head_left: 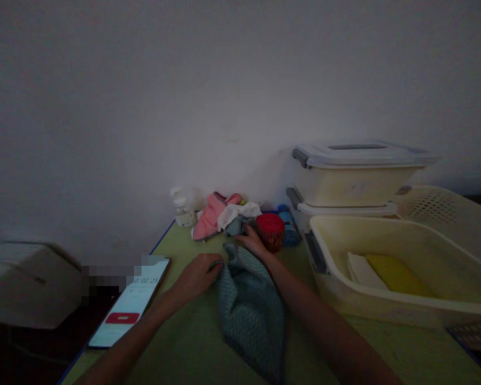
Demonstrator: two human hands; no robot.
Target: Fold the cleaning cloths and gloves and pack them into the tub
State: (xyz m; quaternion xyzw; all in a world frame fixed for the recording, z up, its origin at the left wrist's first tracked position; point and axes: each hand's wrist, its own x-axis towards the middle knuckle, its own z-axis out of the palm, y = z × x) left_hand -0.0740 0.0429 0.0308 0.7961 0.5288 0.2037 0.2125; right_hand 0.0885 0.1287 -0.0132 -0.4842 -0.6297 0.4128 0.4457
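Note:
A grey-green textured cleaning cloth (252, 305) with a dark edge hangs down over the front of the table. My left hand (202, 275) pinches its upper left corner between thumb and fingers. Farther forward, my right hand (251, 240) has its fingers closed at a smaller bunch of grey-green cloth (235, 225); whether this is part of the same cloth, I cannot tell. Just behind it lie a crumpled white cloth (232, 214) and a pink cloth with a grey edge (210, 216). A round red container (271, 232) stands close to my right hand.
A pump bottle (184, 214) stands at the back left, and a blue roll (289, 227) beside the red container. A lit phone (130, 305) lies on the left table edge. On the right are an open cream bin (369, 297) with a yellow item inside and stacked lidded boxes (353, 184).

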